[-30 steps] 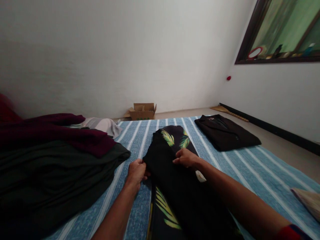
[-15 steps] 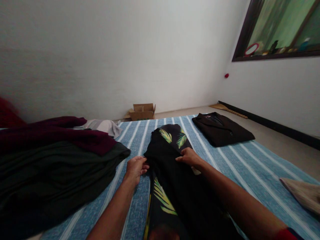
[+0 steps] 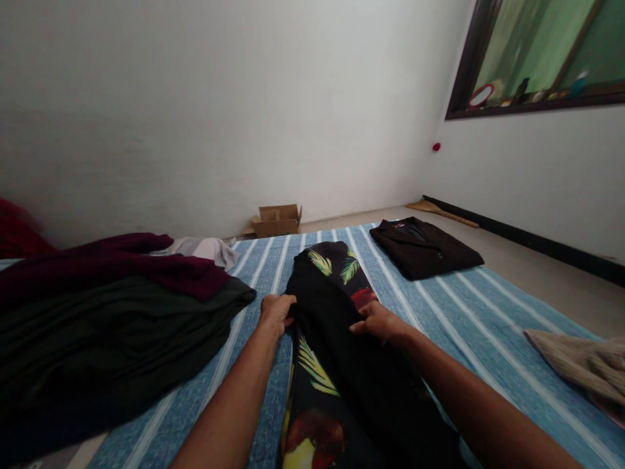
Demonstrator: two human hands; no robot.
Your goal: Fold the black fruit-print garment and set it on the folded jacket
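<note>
A black garment with yellow-green leaf and red prints [image 3: 317, 368] lies lengthwise on the striped bedspread [image 3: 273, 391], one plain black part folded across it. My left hand [image 3: 277, 311] pinches its left edge, the fingertips partly tucked behind the cloth. On the opposite side, my right hand [image 3: 375, 320] grips the black cloth between thumb and fingers, just below a red patch of the print. The near end of the garment runs out of the bottom of the view.
Left lie a dark green garment [image 3: 122, 339], a maroon one [image 3: 141, 264] and a pale striped cloth [image 3: 208, 251]. A folded dark brown jacket [image 3: 424, 247] is at the far right, a beige knitted cloth [image 3: 581, 361] nearer. Beyond the bed stands an open cardboard box [image 3: 277, 225].
Both hands keep hold of the garment. My left hand has moved slightly up and right, and my right hand a little right and down, uncovering the red print patch. The view has shifted slightly.
</note>
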